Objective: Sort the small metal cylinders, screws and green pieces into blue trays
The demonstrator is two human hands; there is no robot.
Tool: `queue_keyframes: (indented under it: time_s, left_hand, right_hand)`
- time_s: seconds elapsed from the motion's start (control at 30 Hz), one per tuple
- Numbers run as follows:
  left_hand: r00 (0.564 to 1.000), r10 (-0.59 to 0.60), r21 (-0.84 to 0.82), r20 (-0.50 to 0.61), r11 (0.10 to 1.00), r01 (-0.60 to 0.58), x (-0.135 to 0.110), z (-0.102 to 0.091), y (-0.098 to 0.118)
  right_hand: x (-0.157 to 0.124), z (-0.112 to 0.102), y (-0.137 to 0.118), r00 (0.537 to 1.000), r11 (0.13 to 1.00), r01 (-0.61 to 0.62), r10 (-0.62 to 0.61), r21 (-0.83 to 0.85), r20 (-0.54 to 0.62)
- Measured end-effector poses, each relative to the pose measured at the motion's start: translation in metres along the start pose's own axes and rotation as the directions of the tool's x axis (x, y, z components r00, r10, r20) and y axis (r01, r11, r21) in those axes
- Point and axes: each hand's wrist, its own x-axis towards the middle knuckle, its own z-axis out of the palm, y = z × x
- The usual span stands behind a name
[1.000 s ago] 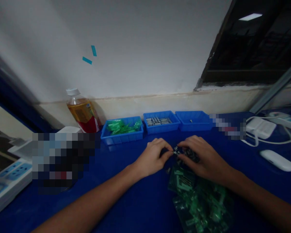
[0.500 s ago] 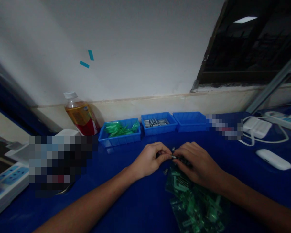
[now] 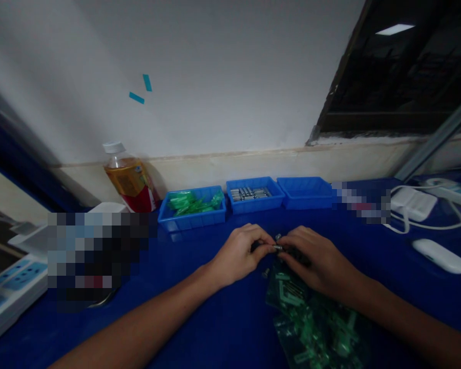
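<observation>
The left hand [image 3: 240, 256] is curled, thumb and forefinger pinched shut, and the right hand [image 3: 319, 262] is held knuckles-up, its fingertips set against the left's. Both bare forearms are angled inward from the lower edge.

left hand [image 3: 240, 254]: bare | right hand [image 3: 317, 261]: bare | 2 forearms: bare

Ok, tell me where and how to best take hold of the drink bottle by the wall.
Grip the bottle around its labelled middle, coming from the front. The wall stands right behind it, the tray of green parts crowds its right, a white box its lower left. The round body suits a wrapping grasp, I judge.
</observation>
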Motion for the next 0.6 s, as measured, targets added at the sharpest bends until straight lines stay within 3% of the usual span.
queue_keyframes:
  time_s: [0.23,0.6]
  left_hand:
    - [0.998,0.015,0.025,0.054,1.0,-0.017,0.0,-0.003,0.0022]
    - [0.998,0.044,0.041,0.047,0.998,-0.046,-0.0008,-0.0033,0.0033]
  right_hand:
    - [-0.0032,0.0043,-0.0007,1.0,1.0,0.0,0.0,-0.023,-0.002]
    - [-0.0005,-0.0008,-0.004,1.0,1.0,-0.021,0.021,-0.003,-0.004]
